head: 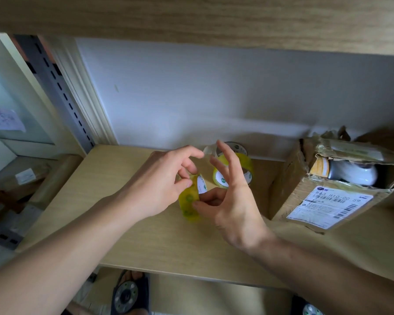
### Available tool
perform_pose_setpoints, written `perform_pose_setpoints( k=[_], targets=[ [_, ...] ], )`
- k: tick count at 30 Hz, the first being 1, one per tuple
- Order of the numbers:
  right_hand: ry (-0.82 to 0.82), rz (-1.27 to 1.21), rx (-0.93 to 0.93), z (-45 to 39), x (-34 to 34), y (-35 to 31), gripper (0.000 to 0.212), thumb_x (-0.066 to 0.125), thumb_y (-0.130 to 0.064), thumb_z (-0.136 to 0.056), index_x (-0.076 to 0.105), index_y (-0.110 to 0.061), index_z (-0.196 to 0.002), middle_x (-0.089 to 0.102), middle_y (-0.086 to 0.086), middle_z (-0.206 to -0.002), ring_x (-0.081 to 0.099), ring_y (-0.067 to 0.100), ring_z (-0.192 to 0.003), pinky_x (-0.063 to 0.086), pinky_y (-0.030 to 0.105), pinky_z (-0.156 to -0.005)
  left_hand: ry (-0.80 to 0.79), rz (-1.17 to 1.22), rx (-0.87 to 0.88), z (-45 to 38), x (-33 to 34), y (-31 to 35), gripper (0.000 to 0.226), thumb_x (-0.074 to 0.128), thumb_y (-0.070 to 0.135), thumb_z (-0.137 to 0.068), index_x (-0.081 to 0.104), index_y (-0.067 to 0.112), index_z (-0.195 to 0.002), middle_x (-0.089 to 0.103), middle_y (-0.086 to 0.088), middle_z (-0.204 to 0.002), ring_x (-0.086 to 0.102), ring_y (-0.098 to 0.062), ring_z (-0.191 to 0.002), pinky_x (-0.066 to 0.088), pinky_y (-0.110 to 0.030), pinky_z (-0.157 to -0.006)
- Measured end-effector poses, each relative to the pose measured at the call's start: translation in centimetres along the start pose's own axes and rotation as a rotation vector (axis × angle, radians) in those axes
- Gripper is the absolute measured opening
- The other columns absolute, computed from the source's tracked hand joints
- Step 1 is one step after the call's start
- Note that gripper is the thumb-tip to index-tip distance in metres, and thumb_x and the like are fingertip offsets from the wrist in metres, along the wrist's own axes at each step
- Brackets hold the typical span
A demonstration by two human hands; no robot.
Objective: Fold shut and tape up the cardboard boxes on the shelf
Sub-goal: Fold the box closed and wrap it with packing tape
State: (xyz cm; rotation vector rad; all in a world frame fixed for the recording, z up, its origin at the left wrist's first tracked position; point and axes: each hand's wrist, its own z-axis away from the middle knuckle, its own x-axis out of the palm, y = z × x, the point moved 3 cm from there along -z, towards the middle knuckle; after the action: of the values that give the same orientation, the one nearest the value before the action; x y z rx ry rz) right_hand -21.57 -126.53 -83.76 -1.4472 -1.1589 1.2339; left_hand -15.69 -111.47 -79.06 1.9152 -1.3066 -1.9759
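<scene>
Both hands met over the middle of the pale wooden shelf board [132, 235], holding a small yellowish roll of clear packing tape [190, 202] just above its surface. The left hand [159, 178] curled its fingers round the roll's upper side, while the right hand [228, 201] pinched the lower rim between thumb and forefinger, its other fingers spread upward. A clear strip of tape [210, 151] rose from the roll toward the left forefinger and the right fingertips.

Behind the hands, a second yellowish tape roll [248, 165] stood near the white back wall [191, 92], with a third roll partly hidden behind it.

The torn brown cardboard box [305, 192] sat at the shelf's right, flaps ragged and open, white bottles showing inside and a white shipping label [330, 206] on its front.

Bare board lay open to the left and along the front edge; the upper shelf [191, 17] hung close overhead.
</scene>
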Motion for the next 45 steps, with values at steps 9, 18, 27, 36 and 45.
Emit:
perform_pose_setpoints(
  k=[9, 18, 27, 36, 45],
  targets=[
    [0.009, 0.110, -0.072, 0.2, -0.7, -1.1, 0.115, 0.080, 0.007, -0.079, 0.019, -0.057, -0.153, 0.044, -0.016, -0.153, 0.073, 0.019, -0.073, 0.062, 0.037, -0.084, 0.055, -0.028, -0.043, 0.4, -0.6, -0.1, 0.050, 0.081, 0.011, -0.086, 0.064, 0.034, -0.128, 0.072, 0.018, -0.096, 0.064, 0.012, -0.089, 0.051, -0.009, -0.079],
    [-0.020, 0.162, -0.119, 0.4, -0.9, -1.5, 0.113, 0.078, 0.007, -0.080, 0.020, -0.057, -0.152, 0.043, -0.016, -0.155, 0.075, 0.016, -0.078, 0.060, 0.036, -0.090, 0.096, -0.084, -0.008, 0.6, -0.9, 0.5, 0.041, 0.083, 0.012, -0.085, 0.069, 0.027, -0.121, 0.074, 0.019, -0.082, 0.065, 0.005, -0.084, 0.050, -0.011, -0.075],
    [-0.002, 0.105, -0.150, 0.5, -1.1, -1.5, 0.108, 0.079, 0.003, -0.084, 0.019, -0.052, -0.155, 0.040, -0.026, -0.149, 0.074, 0.019, -0.085, 0.061, 0.029, -0.082, 0.121, 0.011, -0.122, 0.8, -1.0, 0.1, 0.038, 0.067, 0.008, -0.092, 0.059, 0.031, -0.121, 0.070, 0.013, -0.081, 0.066, -0.006, -0.079, 0.049, -0.017, -0.068],
    [-0.036, 0.204, -0.149, -0.1, -1.1, -1.7, 0.108, 0.087, -0.006, -0.080, 0.021, -0.055, -0.151, 0.041, -0.023, -0.152, 0.074, 0.017, -0.077, 0.061, 0.034, -0.086, 0.089, 0.257, -0.350, 0.6, -1.0, -2.8, 0.036, 0.065, 0.011, -0.096, 0.058, 0.035, -0.121, 0.072, 0.006, -0.091, 0.067, -0.014, -0.079, 0.054, -0.030, -0.077],
    [-0.142, 0.227, -0.144, -2.0, -0.7, -2.9, 0.124, 0.086, 0.005, -0.077, 0.012, -0.054, -0.157, 0.051, -0.006, -0.144, 0.069, 0.026, -0.068, 0.063, 0.030, -0.072, 0.004, 0.285, -0.420, 1.0, -1.3, -3.3, 0.047, 0.052, 0.012, -0.104, 0.042, 0.028, -0.148, 0.067, -0.001, -0.112, 0.062, -0.015, -0.107, 0.047, -0.026, -0.093]
  ],
)
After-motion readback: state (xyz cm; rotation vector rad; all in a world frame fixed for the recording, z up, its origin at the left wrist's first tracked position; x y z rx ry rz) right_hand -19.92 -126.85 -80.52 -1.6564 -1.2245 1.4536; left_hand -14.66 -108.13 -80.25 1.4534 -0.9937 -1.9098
